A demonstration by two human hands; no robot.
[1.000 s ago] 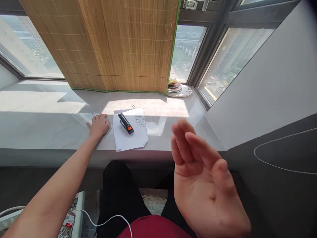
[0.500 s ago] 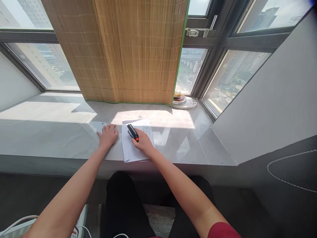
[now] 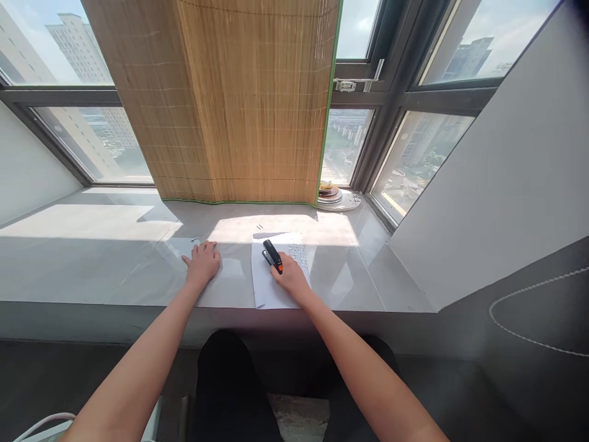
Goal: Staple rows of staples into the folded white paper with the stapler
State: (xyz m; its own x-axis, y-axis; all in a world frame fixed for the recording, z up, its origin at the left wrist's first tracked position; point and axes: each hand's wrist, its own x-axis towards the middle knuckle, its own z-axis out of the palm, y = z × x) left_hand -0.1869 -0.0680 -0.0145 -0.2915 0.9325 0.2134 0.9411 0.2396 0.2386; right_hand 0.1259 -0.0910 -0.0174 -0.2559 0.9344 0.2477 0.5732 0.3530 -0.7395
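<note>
A white sheet of paper [image 3: 267, 288] lies on the grey window ledge [image 3: 92, 258], with printed marks near its far right corner. A black stapler with an orange end [image 3: 272, 255] lies on the paper. My right hand [image 3: 291, 279] rests on the paper, its fingers closed around the stapler's orange near end. My left hand [image 3: 201, 264] lies flat on the ledge a short way left of the paper, fingers stretched out, holding nothing.
A bamboo blind with green trim [image 3: 239, 104] hangs over the window behind the ledge. A stack of round plates [image 3: 338, 197] stands at the ledge's back right corner. A grey wall panel [image 3: 501, 184] closes the right side. A white cable [image 3: 41, 423] shows at bottom left.
My right hand came down from in front of the camera onto the stapler. The paper and stapler now sit farther right of my left hand. The view has tilted upward.
</note>
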